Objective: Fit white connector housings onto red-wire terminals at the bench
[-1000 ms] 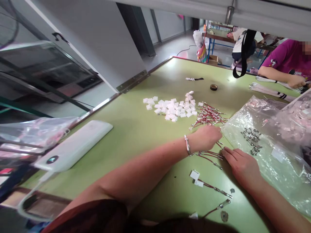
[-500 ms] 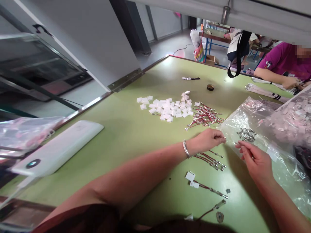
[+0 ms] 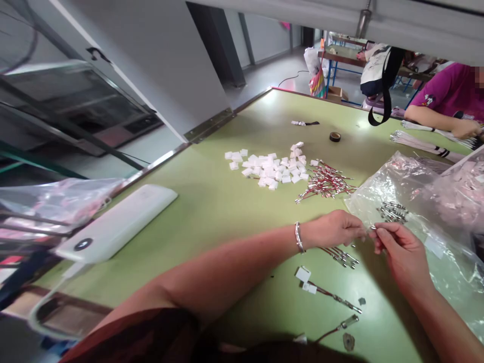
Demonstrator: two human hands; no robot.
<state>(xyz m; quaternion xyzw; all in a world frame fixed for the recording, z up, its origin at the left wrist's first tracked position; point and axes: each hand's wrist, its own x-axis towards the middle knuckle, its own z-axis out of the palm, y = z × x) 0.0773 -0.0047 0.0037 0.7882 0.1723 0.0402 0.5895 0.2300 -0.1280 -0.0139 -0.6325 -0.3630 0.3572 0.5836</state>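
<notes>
My left hand (image 3: pixel 338 229), with a bracelet at the wrist, is closed in a pinch; what its fingers hold is hidden. Close to its fingertips, my right hand (image 3: pixel 403 249) pinches a small silvery metal piece (image 3: pixel 373 228). Several red wires with metal ends (image 3: pixel 344 257) lie just below my left hand. Nearer to me are red wires with white connectors (image 3: pixel 309 288) and a single wire with a clear-and-metal end (image 3: pixel 348 321). Beyond my right hand, a pile of small metal parts (image 3: pixel 392 212) rests on a clear plastic bag (image 3: pixel 363 199).
White connectors (image 3: pixel 270 169) and a heap of short red wires (image 3: pixel 327 180) lie mid-table. Farther back is a roll of black tape (image 3: pixel 335 136). A white device with a cable (image 3: pixel 121 222) sits at left. A co-worker's arm (image 3: pixel 434 116) is at the far right.
My hands have come together, the left moving right and slightly down toward the right fingertips. A metal piece now shows in my right fingers. The whole view has shifted slightly.
</notes>
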